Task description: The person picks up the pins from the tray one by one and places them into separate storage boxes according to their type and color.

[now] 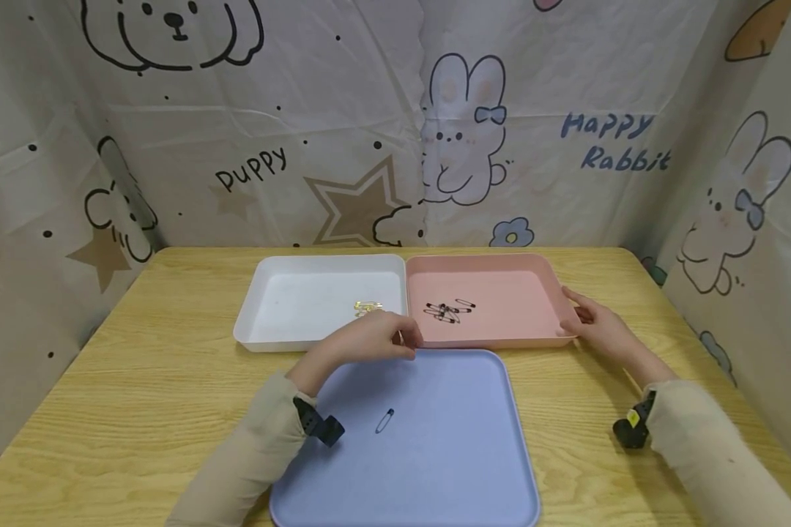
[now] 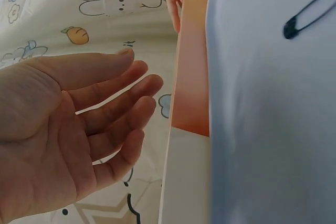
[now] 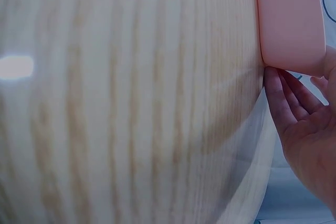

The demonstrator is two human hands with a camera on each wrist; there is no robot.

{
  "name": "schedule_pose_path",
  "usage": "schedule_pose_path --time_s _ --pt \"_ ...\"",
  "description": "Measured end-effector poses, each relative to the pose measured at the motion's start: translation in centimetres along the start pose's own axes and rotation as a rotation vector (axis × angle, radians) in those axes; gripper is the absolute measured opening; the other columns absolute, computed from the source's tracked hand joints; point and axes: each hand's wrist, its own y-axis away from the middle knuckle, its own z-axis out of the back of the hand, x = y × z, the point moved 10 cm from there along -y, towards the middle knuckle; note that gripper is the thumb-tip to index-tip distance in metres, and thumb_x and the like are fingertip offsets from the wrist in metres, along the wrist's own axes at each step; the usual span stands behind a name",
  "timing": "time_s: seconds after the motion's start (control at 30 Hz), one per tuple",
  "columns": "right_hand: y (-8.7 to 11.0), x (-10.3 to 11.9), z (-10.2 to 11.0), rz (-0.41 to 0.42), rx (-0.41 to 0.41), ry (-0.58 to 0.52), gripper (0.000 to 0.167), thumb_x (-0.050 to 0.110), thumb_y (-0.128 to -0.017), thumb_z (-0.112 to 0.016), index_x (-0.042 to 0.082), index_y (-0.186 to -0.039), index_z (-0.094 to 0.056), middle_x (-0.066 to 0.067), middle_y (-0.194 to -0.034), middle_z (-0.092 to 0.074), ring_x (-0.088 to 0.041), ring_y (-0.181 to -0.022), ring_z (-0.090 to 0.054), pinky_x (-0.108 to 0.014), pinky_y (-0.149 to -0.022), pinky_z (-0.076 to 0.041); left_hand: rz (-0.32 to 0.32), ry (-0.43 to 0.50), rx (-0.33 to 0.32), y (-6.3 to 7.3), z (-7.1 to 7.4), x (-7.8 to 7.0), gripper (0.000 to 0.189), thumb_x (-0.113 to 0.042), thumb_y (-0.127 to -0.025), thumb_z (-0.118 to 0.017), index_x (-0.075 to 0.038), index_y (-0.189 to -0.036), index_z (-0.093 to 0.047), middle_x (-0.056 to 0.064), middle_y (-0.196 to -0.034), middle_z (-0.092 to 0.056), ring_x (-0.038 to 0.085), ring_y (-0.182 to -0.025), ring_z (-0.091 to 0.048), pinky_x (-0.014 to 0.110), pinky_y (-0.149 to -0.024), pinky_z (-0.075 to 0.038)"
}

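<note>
My left hand [image 1: 372,337] hovers over the far edge of the blue tray [image 1: 461,454], fingers loosely bent and holding nothing. In the left wrist view its palm and fingers show bare. One black safety pin [image 1: 385,421] lies on the blue tray. My right hand [image 1: 600,329] holds the right end of the pink tray [image 1: 507,293], fingertips at the bottom edge and thumb by the rim, as the right wrist view shows. Several black safety pins [image 1: 447,312] lie in the pink tray. Gold safety pins [image 1: 368,306] lie in the white tray [image 1: 303,300], partly behind my left hand.
The white and pink trays stand side by side at the back of the wooden table [image 1: 138,388], with the blue tray in front. A printed cloth [image 1: 369,110] hangs behind the table and along its sides.
</note>
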Motion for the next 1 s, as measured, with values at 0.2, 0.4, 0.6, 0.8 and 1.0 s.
schedule_pose_path --time_s 0.2,0.4,0.6,0.8,1.0 --pt "-0.1 -0.2 -0.1 -0.008 0.008 -0.009 0.073 0.04 -0.092 -0.049 0.017 -0.147 -0.007 -0.025 -0.148 -0.014 -0.046 -0.13 -0.022 -0.058 -0.102 -0.022 0.006 -0.001 0.051 1.5 -1.1 0.5 0.014 -0.014 -0.082 -0.065 -0.009 -0.096 -0.066 -0.006 -0.081 -0.06 0.01 -0.076 -0.053 0.025 -0.067 -0.044" --pt "-0.2 -0.3 0.0 -0.02 0.004 -0.012 0.073 0.041 -0.092 -0.049 0.018 -0.147 -0.007 -0.025 -0.148 -0.015 -0.045 -0.131 -0.021 -0.058 -0.102 -0.021 0.013 -0.028 0.102 2.4 -1.9 1.3 0.014 -0.016 -0.08 -0.068 -0.012 -0.093 -0.065 -0.008 -0.078 -0.059 0.009 -0.072 -0.054 0.023 -0.065 -0.044" --pt "-0.2 -0.3 0.0 -0.025 0.005 -0.013 0.074 0.042 -0.091 -0.049 0.019 -0.147 -0.007 -0.025 -0.148 -0.014 -0.046 -0.131 -0.021 -0.058 -0.102 -0.021 0.029 -0.046 0.146 3.2 -2.7 1.5 0.008 -0.018 -0.078 -0.07 -0.017 -0.083 -0.064 -0.01 -0.075 -0.058 0.007 -0.068 -0.053 0.023 -0.062 -0.044" --pt "-0.2 -0.3 0.1 -0.016 0.0 -0.008 0.074 0.042 -0.091 -0.049 0.019 -0.147 -0.007 -0.025 -0.148 -0.014 -0.046 -0.131 -0.021 -0.058 -0.102 -0.021 0.017 -0.181 0.155 3.4 -3.8 1.6 0.012 -0.021 -0.077 -0.071 -0.02 -0.073 -0.06 -0.012 -0.067 -0.054 0.003 -0.062 -0.047 0.02 -0.06 -0.041" --pt "-0.2 -0.4 0.0 -0.014 -0.001 -0.015 0.074 0.041 -0.091 -0.05 0.018 -0.147 -0.007 -0.025 -0.148 -0.015 -0.045 -0.131 -0.021 -0.057 -0.102 -0.021 0.037 -0.231 0.171 3.7 -4.5 1.8 0.017 -0.028 -0.074 -0.074 -0.02 -0.07 -0.059 -0.011 -0.065 -0.052 0.004 -0.06 -0.045 0.02 -0.058 -0.039"
